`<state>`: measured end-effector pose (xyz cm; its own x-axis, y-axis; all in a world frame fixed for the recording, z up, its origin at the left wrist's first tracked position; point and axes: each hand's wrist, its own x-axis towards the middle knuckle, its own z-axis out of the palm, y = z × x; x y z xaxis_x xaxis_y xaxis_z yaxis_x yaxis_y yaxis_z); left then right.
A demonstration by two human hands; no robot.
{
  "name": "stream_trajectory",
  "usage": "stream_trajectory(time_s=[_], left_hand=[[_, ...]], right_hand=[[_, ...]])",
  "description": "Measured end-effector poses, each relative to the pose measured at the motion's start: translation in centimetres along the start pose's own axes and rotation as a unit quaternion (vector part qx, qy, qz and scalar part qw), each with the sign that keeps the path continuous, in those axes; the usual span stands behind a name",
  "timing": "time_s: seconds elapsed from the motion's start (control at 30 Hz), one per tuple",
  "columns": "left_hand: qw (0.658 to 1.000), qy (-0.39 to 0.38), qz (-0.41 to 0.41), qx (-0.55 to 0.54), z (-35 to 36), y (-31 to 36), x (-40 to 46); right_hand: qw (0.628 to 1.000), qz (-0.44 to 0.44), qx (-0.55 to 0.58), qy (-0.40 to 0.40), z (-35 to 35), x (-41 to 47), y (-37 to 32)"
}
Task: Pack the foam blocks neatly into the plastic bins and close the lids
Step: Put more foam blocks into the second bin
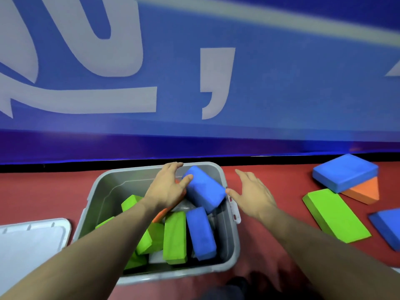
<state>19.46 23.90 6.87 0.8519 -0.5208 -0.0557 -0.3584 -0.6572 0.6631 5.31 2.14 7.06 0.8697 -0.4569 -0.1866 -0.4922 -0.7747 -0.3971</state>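
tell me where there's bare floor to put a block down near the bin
Bare red floor lies between the gray bin and the green block, and left of the bin above the white lid. The far right is crowded with loose blocks.

Even light, soft motion blur

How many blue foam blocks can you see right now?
4: one tilted at the gray bin's far right corner, one standing inside, two on the floor at right. Others may be hidden.
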Motion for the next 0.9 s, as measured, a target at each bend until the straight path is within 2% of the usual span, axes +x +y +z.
stream_trajectory(time_s=[0.23, 0.37, 0.5, 0.6, 0.73, 0.9], left_hand=[[0.994, -0.073, 0.052, -0.061, 8.1, 10.2, 0.5], [0.986, -0.124, 0.032, -0.110, 14.5, 14.4, 1.4], [0.971, -0.181, -0.011, -0.155, 22.5, 16.5, 2.7], [0.959, -0.229, -0.039, -0.160, 29.4, 17.7, 4.6], [0.948, -0.273, -0.055, -0.151, 39.8, 19.1, 10.1], [0.943, -0.304, -0.037, -0.133, 51.5, 19.7, 16.5]], right_hand=[[0.998, 0.061, -0.008, 0.028, -3.8, -1.7, 7.9], [0.993, 0.111, -0.002, 0.035, -4.8, -1.8, 14.2], [0.978, 0.201, 0.036, 0.040, -5.3, -1.0, 22.7], [0.957, 0.279, 0.063, 0.039, -5.3, 0.0, 30.1], [0.905, 0.387, 0.146, 0.097, -3.9, 3.9, 39.6], [0.851, 0.454, 0.230, 0.130, 0.2, 9.3, 48.7]])
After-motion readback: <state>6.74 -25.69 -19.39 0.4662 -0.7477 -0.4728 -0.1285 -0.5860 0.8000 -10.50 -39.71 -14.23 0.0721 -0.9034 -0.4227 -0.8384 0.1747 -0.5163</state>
